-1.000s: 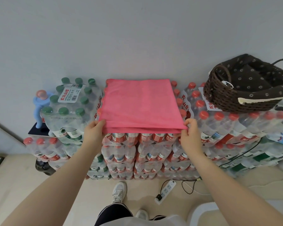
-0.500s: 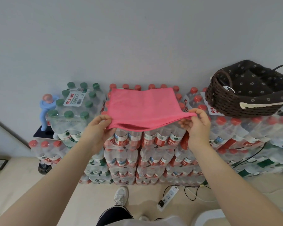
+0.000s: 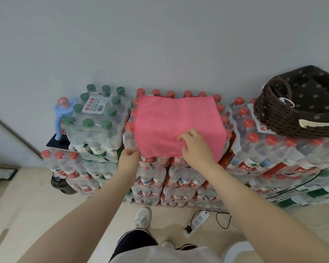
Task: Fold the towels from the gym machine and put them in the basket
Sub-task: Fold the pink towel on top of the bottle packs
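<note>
Right now, in the head view, the left hand (image 3: pixel 128 155) pinches the near left corner of the towel (image 3: pixel 177 126), while the right hand (image 3: pixel 195 144) lies on top with fingers loosely bent, pressing the cloth down rather than gripping it.

The towel could slide off the near edge, I judge, because its support is only the rounded caps of the bottle packs (image 3: pixel 179 171), and the cloth just under the pinch already overhangs them. A tug from the left hand without the right holding firm would likely drag the layers askew and undo the fold.

The towel is pink, thin and soft, folded to a rough rectangle with a faint crease up its middle. The basket (image 3: pixel 273 120) sits well to the right of the pressing hand, on neighbouring packs.
</note>
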A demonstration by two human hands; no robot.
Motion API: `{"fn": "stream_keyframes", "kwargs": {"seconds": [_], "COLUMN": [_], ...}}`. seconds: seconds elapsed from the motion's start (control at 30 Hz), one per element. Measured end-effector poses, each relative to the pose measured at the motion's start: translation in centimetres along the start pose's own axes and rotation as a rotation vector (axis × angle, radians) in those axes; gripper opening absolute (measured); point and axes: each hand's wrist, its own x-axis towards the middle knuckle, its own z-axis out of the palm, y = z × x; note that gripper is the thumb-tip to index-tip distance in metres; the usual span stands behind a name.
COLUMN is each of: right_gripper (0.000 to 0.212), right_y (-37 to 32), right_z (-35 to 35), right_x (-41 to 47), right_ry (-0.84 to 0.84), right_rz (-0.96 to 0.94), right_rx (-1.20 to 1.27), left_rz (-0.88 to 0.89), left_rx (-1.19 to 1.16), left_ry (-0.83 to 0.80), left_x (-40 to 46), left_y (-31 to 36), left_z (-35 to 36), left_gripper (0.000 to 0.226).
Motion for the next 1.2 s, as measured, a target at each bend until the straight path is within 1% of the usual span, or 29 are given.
{"fn": "stream_keyframes", "kwargs": {"seconds": [0.07,0.1,0.17,0.23,0.3,0.37,0.4,0.47,0.5,0.53,0.57,0.6,0.67,0.77,0.8,0.87,0.93,0.97,1.03,1.1,1.2], "right_gripper": [0.026,0.026,0.027,0.027,0.027,0.026,0.026,0.025,0.025,0.025,0.024,0.023,0.021,0.032,0.035,0.038,0.037,0.035,0.027,0.024,0.036], "right_y": [0.0,0.0,-0.1,-0.2,-0.3,-0.3,-0.3,-0.2,-0.2,-0.3,-0.4,-0.5,-1.0,-2.2,-2.7,-3.7,-4.3,-4.5,-4.7,-4.6,-4.7], "right_z": [1.0,1.5,2.3,2.8,3.3,3.6,3.7,3.9,4.0,4.0,4.0,4.0,3.7,3.1,3.0,2.7,2.4,2.2,1.7,1.6,1.6], "right_x": [0.0,0.1,0.5,0.9,1.3,1.5,1.6,1.8,1.8,1.8,1.8,1.7,1.2,0.2,-0.1,-0.3,-0.1,0.1,0.7,1.2,1.5], "right_ry": [-0.170,-0.236,-0.312,-0.329,-0.313,-0.291,-0.276,-0.234,-0.214,-0.195,-0.174,-0.151,-0.124,-0.125,-0.085,0.037,0.113,0.119,0.091,0.050,-0.016], "right_rz": [-0.117,-0.154,-0.173,-0.153,-0.146,-0.140,-0.133,-0.096,-0.074,-0.059,-0.056,-0.073,-0.165,-0.294,-0.324,-0.380,-0.397,-0.358,-0.244,-0.216,-0.223], "right_rx": [-0.004,-0.010,-0.009,0.018,0.039,0.055,0.069,0.119,0.146,0.172,0.196,0.221,0.258,0.222,0.195,0.140,0.127,0.162,0.270,0.322,0.385], "left_rz": [-0.041,-0.051,-0.047,-0.015,0.013,0.016,0.033,0.100,0.123,0.138,0.126,0.096,0.056,0.072,0.086,0.108,0.112,0.133,0.171,0.173,0.102], "left_rx": [0.068,0.068,0.050,0.024,-0.099,-0.185,-0.168,-0.041,0.012,0.021,-0.020,-0.095,-0.226,-0.377,-0.410,-0.461,-0.494,-0.458,-0.361,-0.322,-0.379], "left_ry": [0.063,0.054,-0.047,-0.147,-0.170,-0.113,-0.065,-0.003,-0.002,-0.021,-0.062,-0.112,-0.195,-0.382,-0.449,-0.514,-0.497,-0.468,-0.424,-0.399,-0.402], "left_x": [0.6,1.2,1.8,2.1,2.3,2.4,2.4,2.4,2.2,1.9,1.6,1.5,0.7,-1.3,-2.0,-2.8,-3.1,-3.2,-3.5,-3.6,-3.5], "left_y": [-1.1,-1.6,-2.4,-2.9,-3.1,-2.9,-2.9,-2.9,-2.8,-2.5,-2.2,-2.0,-1.2,0.2,0.8,1.9,2.8,3.0,3.7,4.1,4.6], "left_z": [-0.2,-0.2,0.3,1.3,2.4,3.0,3.3,3.7,3.7,3.7,3.5,3.1,1.9,0.2,-0.2,-0.8,-1.1,-1.1,-0.9,-0.5,-0.2], "left_gripper": [0.039,0.043,0.048,0.049,0.052,0.052,0.049,0.039,0.032,0.022,0.013,0.009,0.012,0.019,0.024,0.033,0.033,0.030,0.020,0.015,0.024]}}
